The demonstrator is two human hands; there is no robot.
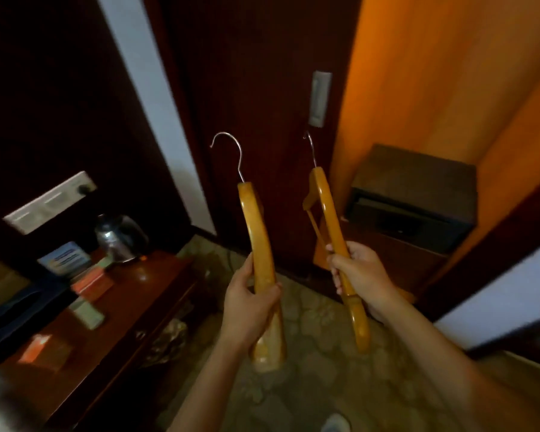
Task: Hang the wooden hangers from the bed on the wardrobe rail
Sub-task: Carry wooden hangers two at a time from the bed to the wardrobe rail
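Observation:
I hold one wooden hanger in each hand, both seen edge-on with their metal hooks pointing up. My left hand [249, 304] grips the lower arm of the left hanger [256, 232]. My right hand [360, 272] grips the right hanger [329, 213] near its middle; this one has a crossbar. Both hangers are raised in front of a dark sliding wardrobe door [262, 88] with a metal recessed handle [320, 98]. To the right the wardrobe stands open, showing its orange wooden interior [434, 73]. No rail is in view.
A dark safe [415, 198] sits on a shelf inside the open wardrobe. At the left is a wooden desk [131, 294] with a kettle [120, 236], cards and small boxes. A wall switch panel [49, 202] is above it. Patterned carpet [309, 369] covers the floor.

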